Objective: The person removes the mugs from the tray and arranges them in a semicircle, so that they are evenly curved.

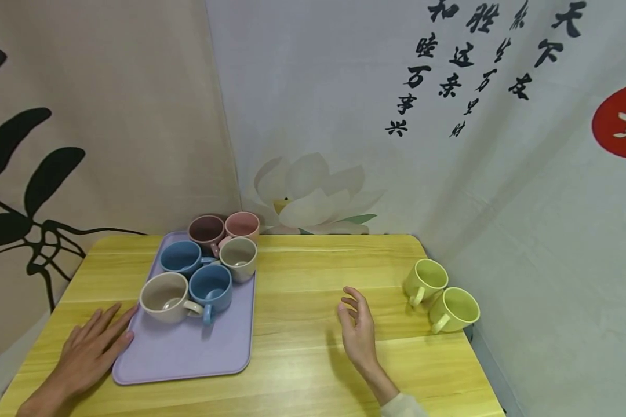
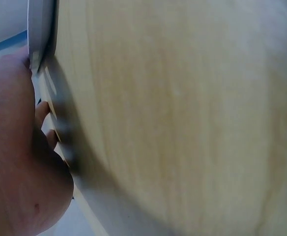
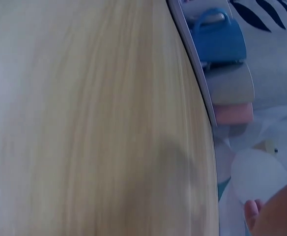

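Note:
My left hand (image 1: 96, 344) lies with fingers spread at the left edge of a lilac tray (image 1: 188, 362), its fingertips touching the rim. On the tray stand two blue mugs (image 1: 181, 258), two beige mugs (image 1: 164, 298), a pink mug (image 1: 242, 225) and a dark mauve mug (image 1: 206, 230), grouped toward the back. In the head view my right hand (image 1: 359, 333) hovers over the middle of the table, fingers loosely bent and holding nothing. Nearest on its right are two yellow-green mugs (image 1: 454, 310), side by side near the table's right edge.
A wooden table (image 1: 302, 359) carries everything. Behind it hangs a pale cloth (image 1: 313, 87) printed with dark characters, a white flower and dark leaves. The right-hand mugs stand close to the table edge and the cloth beyond it.

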A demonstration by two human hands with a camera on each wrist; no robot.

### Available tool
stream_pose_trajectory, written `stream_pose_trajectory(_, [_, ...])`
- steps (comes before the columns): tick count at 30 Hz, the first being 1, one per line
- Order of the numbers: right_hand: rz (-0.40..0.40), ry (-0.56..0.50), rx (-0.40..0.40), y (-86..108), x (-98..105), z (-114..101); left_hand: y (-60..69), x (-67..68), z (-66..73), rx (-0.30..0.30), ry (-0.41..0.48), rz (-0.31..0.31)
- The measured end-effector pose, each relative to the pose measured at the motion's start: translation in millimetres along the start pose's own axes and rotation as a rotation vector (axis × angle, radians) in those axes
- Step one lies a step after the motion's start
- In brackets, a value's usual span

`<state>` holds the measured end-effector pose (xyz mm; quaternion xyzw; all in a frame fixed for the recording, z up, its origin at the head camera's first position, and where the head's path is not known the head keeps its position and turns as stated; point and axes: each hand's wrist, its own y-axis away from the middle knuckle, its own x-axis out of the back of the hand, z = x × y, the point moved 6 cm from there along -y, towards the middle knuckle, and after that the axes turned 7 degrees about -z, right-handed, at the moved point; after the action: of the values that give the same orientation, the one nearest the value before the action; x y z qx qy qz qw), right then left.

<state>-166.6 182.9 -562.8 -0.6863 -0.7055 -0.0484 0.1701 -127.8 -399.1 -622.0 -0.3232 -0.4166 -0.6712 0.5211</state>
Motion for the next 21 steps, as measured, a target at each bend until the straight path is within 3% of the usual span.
stream_pose_trajectory(6, [-0.121, 0.0, 0.034, 2.4, -22, -12, -0.4, -1.1, -0.6, 0.003, 0.004, -0.001])
stream_pose_trajectory(21, [-0.33, -0.067, 0.057, 1.7, -72, -35, -1.3, -1.4, -2.5, 0.003, 0.013, -0.013])
